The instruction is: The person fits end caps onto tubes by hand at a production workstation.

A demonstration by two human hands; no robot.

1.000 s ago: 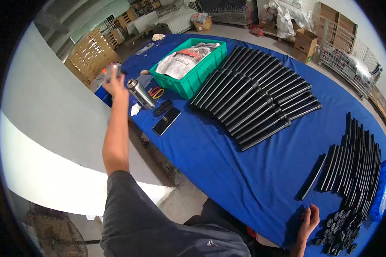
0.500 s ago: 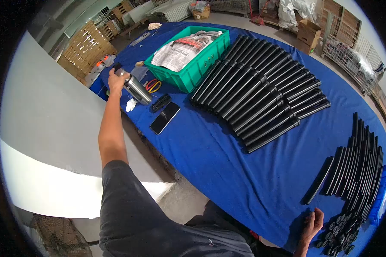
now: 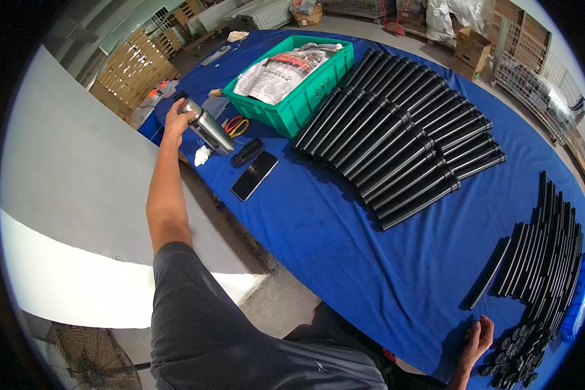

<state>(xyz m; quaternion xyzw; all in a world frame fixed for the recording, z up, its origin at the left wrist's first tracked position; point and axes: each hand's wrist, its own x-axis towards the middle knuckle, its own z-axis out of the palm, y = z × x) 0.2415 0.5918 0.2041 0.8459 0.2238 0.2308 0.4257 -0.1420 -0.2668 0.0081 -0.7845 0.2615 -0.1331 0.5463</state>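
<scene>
My left hand [image 3: 177, 119] stretches to the far left side of the table, its fingers wrapped round the top of a steel thermos bottle [image 3: 213, 132]. The bottle leans over the blue cloth. Close by it are red-and-yellow-handled scissors [image 3: 238, 126], a crumpled white tissue [image 3: 202, 155], a dark elongated object [image 3: 246, 153] and a smartphone [image 3: 254, 176]. At the lower right, my right hand [image 3: 478, 339] rests by the table edge, fingers loosely bent and nothing visible in them. It is nearest to small black round caps [image 3: 515, 354] and thin black rods [image 3: 545, 250].
Thick black tubes [image 3: 396, 130] lie fanned across the middle of the blue cloth [image 3: 344, 260]. Behind them stands a green crate [image 3: 266, 116] holding newspaper [image 3: 283, 75]. A blue bin [image 3: 582, 296] is at the right edge. A white wall [image 3: 91, 182] borders the left.
The view has shifted slightly, so the table things sit a little farther right. My left hand still grips the thermos bottle, now tilted a little differently; my right hand stays nearly in place.
</scene>
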